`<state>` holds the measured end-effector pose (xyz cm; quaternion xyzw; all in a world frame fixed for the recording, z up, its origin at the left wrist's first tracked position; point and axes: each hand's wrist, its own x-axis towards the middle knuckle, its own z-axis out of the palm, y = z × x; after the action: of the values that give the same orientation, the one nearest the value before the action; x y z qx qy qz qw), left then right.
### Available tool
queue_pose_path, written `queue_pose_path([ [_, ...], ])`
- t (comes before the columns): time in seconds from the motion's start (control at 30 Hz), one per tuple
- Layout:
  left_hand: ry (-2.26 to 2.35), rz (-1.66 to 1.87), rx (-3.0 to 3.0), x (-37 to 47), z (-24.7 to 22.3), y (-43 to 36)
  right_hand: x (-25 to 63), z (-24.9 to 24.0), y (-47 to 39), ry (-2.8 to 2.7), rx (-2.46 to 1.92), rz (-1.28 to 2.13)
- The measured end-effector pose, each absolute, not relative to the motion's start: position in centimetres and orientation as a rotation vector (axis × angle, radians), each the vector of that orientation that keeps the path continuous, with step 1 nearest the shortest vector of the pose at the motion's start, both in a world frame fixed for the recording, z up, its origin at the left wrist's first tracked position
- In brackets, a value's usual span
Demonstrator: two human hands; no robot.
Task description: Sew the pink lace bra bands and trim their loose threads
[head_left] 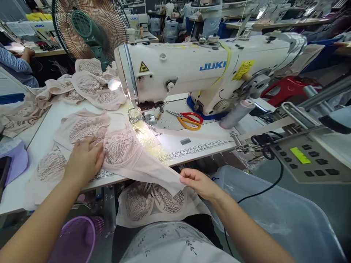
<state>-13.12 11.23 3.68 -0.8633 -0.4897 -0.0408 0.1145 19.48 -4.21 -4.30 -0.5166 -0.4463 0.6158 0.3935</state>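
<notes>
A pale pink lace bra lies across the sewing machine's table, its near wing drawn out over the front edge. My left hand rests on it beside the cups, fingers apart and slightly bent against the lace. At the wing's end, my right hand pinches the fabric between thumb and fingers. The bra's edge passes just in front of the lit needle area of the white sewing machine. Another lace bra hangs over my lap, below the table edge.
Red-and-yellow scissors lie under the machine arm, near a grey thread cone. More bras are heaped at the back left, before a fan. A control box and clear plastic bin stand right; a purple basket is below.
</notes>
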Motion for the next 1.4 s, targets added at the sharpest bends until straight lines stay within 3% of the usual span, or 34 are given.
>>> queue_pose_path([
  [0.1,-1.181,-0.353,-2.668,-11.7,3.6,10.0,19.7,-4.5,-4.3,-1.198,-1.355,1.58],
  [0.2,-0.951,-0.183,-2.843,-10.0,3.2,9.7,19.9,-4.6,-4.5,-1.321,-1.367,1.585],
  [0.37,-0.941,0.0,-2.774,-9.1,2.2,9.9,20.9,-3.3,-5.0,-1.574,-1.474,1.478],
  [0.47,-0.939,-0.075,-2.74,-9.3,1.7,9.8,21.8,-1.2,-4.6,-1.781,-1.577,1.202],
  [0.67,-0.881,-0.139,-2.709,-9.7,1.3,9.4,24.1,1.3,-0.4,-1.992,-1.67,0.326],
  [0.8,-0.888,-0.175,-2.703,-10.0,1.1,8.9,25.0,0.8,2.7,-2.205,-1.792,0.08],
  [0.93,-0.946,-0.184,-2.743,-10.1,2.1,8.4,25.1,0.9,3.9,-2.313,-1.931,0.106],
  [1.1,-1.101,0.105,-2.817,-8.8,5.5,10.1,25.3,2.2,5.2,-2.338,-2.072,0.293],
  [1.23,-0.925,0.196,-3.0,-7.6,6.7,14.6,24.8,3.6,5.6,-2.277,-2.145,0.416],
  [1.4,-0.795,0.235,-3.185,-8.6,3.9,20.2,18.4,4.4,2.5,-1.89,-1.703,0.723],
])
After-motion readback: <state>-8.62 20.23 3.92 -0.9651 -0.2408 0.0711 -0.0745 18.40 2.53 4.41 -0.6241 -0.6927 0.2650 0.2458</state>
